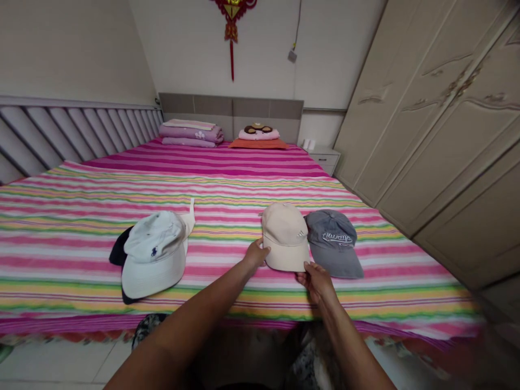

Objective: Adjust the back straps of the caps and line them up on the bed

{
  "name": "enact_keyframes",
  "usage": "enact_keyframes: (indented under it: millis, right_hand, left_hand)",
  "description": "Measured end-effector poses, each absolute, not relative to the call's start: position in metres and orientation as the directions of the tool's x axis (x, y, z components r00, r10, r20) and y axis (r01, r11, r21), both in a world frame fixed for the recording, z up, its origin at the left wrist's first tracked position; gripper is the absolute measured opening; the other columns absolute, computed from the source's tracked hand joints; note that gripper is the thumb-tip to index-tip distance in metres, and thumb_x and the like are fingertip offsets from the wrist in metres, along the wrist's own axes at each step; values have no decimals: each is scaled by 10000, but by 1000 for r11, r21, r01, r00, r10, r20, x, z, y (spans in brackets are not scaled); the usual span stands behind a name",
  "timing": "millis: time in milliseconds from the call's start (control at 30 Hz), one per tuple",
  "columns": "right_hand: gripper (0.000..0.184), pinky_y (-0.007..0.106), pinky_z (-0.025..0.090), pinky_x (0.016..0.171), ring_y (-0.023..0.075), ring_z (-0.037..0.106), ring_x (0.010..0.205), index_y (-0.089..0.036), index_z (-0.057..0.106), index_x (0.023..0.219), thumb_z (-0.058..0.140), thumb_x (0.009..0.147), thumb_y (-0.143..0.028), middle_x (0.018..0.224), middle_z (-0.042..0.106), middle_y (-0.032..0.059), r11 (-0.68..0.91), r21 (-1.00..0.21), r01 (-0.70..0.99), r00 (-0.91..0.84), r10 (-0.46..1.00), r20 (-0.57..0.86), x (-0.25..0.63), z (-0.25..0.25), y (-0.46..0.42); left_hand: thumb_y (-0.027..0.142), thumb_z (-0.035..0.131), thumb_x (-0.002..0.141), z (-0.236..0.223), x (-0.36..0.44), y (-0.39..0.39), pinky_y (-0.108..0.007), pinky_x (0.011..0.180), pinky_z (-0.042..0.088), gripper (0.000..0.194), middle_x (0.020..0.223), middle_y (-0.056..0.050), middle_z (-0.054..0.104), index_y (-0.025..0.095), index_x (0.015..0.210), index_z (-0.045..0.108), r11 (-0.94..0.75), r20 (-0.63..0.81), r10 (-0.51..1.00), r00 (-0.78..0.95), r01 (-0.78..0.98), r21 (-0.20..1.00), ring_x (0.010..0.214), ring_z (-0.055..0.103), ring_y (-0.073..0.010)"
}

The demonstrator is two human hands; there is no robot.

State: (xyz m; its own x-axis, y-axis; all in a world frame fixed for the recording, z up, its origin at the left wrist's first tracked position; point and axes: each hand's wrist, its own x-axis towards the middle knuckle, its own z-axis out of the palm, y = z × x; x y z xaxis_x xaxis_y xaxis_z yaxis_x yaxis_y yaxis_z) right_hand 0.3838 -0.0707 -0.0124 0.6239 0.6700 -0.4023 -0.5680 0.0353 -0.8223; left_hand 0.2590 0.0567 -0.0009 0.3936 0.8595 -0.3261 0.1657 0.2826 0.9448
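Observation:
A beige baseball cap (284, 230) lies on the striped bed sheet (227, 200), brim toward me. My left hand (255, 254) holds its left side near the brim, thumb on top and the other fingers mostly hidden. At the brim's front right corner, my right hand (317, 277) pinches the edge between thumb and fingers. Touching or just beside the beige cap on its right is a grey baseball cap (332, 244) with white lettering. Farther left, a white baseball cap (156, 244) with a small dark logo rests over a dark cap (118, 248) that is largely covered.
Folded purple bedding (190, 134) and an orange pillow (258, 143) with a pink item on it sit by the headboard (268, 108). A wardrobe (426, 108) stands at the right, beside a small nightstand (325, 158). A slatted rail (81, 127) runs along the left.

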Motion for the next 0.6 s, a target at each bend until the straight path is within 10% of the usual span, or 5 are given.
enact_keyframes:
  millis: [267,600]
  right_hand:
    - [319,168,461,305,116,552,336,-166,453,802,718,625,-167,402,552,-58,37,-868,-496,687,628,-365,379,-17,-84]
    - [376,175,472,336,107,559,361,-185,415,836,708,600,-198,422,562,-78,41,-898,-438,741,581,-335,375,-22,-88]
  left_hand:
    - [217,627,629,-11,254,58,-233,481,394,474,605,1,610,188,1099,577,71,-215,879,426,328,942,442,480,-113]
    - [252,634,622,-7,246,52,-311,741,405,410,869,-96,649,150,1017,605,-133,-70,890,450,403,905,819,576,-252]
